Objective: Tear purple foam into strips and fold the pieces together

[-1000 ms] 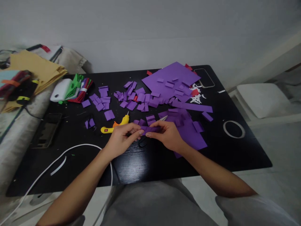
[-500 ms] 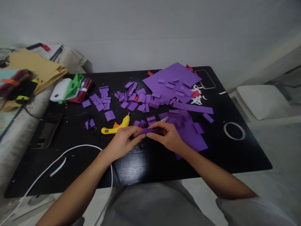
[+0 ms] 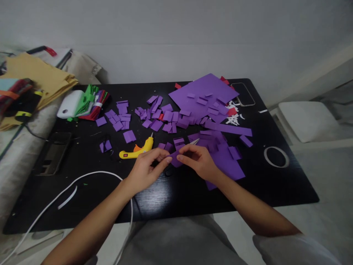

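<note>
Black table [image 3: 179, 195], standing against a pale wall, is carrying cut paper and tools. Item in hand: a small purple paper piece [image 3: 174, 159], which is sitting just above the table's near middle, between the two hands. The left hand [image 3: 146, 167] is pinching its left end with thumb and forefinger; the right hand [image 3: 200, 162] is pinching its right end, fingers curled over the top, so both hands are closed on the same piece with their fingertips almost meeting. A yellow glue gun [image 3: 136, 151] is lying just left of and beyond the left hand, nozzle pointing right. A scissor blade [image 3: 194, 141] is showing just beyond the right hand. A purple sheet [image 3: 228, 162] is lying under and right of the right hand. Small purple squares [image 3: 121, 119] are lying scattered across the far middle. A large purple sheet [image 3: 202, 92] is lying at the far right, with a phone [image 3: 242, 94] beside it. A white tape ring [image 3: 276, 156] is lying well right. A white cable [image 3: 82, 176] is curving along the near left. A bundle of coloured sheets [image 3: 92, 101] is resting at the far left.
</note>
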The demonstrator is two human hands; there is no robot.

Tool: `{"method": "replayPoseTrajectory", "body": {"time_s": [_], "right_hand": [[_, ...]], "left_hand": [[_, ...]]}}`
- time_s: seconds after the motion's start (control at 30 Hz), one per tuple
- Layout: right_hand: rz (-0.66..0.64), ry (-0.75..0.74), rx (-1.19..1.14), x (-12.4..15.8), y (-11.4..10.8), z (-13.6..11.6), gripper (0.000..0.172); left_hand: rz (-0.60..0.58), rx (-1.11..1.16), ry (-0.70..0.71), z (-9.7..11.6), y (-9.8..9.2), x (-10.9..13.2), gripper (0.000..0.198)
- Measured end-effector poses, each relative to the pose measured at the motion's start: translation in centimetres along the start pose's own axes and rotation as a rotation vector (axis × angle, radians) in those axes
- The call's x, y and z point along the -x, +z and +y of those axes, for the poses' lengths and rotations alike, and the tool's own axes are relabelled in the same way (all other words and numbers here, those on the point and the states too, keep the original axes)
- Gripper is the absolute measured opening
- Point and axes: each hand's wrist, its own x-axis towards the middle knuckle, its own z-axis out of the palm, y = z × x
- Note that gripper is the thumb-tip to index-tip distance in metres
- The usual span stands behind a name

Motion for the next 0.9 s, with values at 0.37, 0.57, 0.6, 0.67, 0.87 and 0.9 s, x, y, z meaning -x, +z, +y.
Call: {"method": "replayPoseTrajectory", "body": {"time_s": [0.37, 0.57, 0.6, 0.67, 0.87, 0.9], "right_hand": [[-0.021, 0.009, 0.097, 0.2, 0.4, -1.2, 0.024], [0.105, 0.042, 0.106, 1.5, 2.5, -2.0, 0.019], [0.12, 0.05, 0.103, 1.8, 2.8, -1.9, 0.018], [0.132, 0.073, 0.097, 2.1, 3.4, -1.7, 0.019], [0.154, 0.131, 0.121, 2.8, 4.5, -1.5, 0.021], [0.158, 0.132, 0.131, 2.9, 4.5, -1.6, 0.021]], "left_hand": [[-0.061, -0.072, 0.083, 1.5, -0.8, 0.1, 0.006], [0.008, 0.007, 0.005, 1.8, -1.0, 1.0, 0.004], [0.01, 0.015, -0.01, 1.7, -1.1, 1.2, 0.004], [-0.01, 0.027, -0.043, 1.4, -1.2, 1.5, 0.007], [-0.146, 0.057, -0.076, 0.7, -2.4, 1.4, 0.01], [-0.164, 0.066, -0.087, 0.7, -2.5, 1.4, 0.011]]}}
